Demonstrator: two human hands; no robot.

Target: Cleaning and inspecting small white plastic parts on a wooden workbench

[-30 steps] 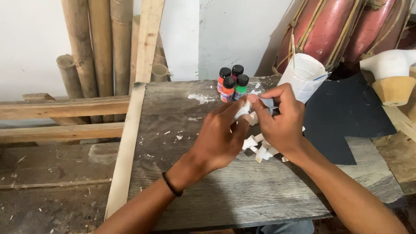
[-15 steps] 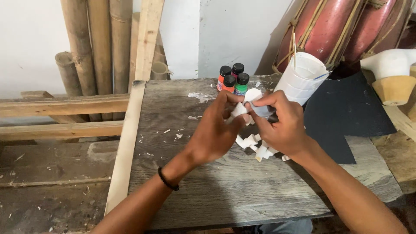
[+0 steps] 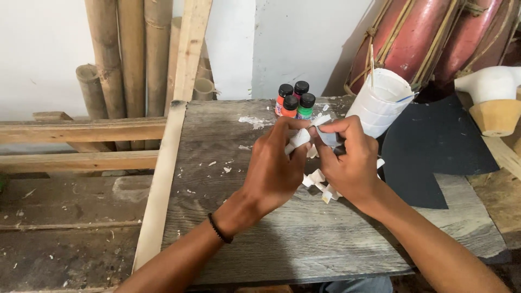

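Both hands meet over a weathered wooden board (image 3: 255,239). My left hand (image 3: 274,168) and my right hand (image 3: 350,160) pinch a small white paper piece (image 3: 310,133) between thumbs and fingers. A black band circles the left wrist. Under the hands lie several white paper scraps (image 3: 320,187) on the board. Just beyond the fingers stand small paint bottles (image 3: 294,101) with black caps, in red, orange and green.
A white paper cone-shaped form (image 3: 380,103) leans at the board's far right beside a black sheet (image 3: 434,146). Bamboo poles (image 3: 116,59) and wooden slats (image 3: 81,130) stand at the left. Red drum-like bodies (image 3: 429,38) and a white shape on a wooden base (image 3: 494,103) fill the right.
The hands have shifted slightly left and turned the white paper piece between the fingers. Nothing else has moved.
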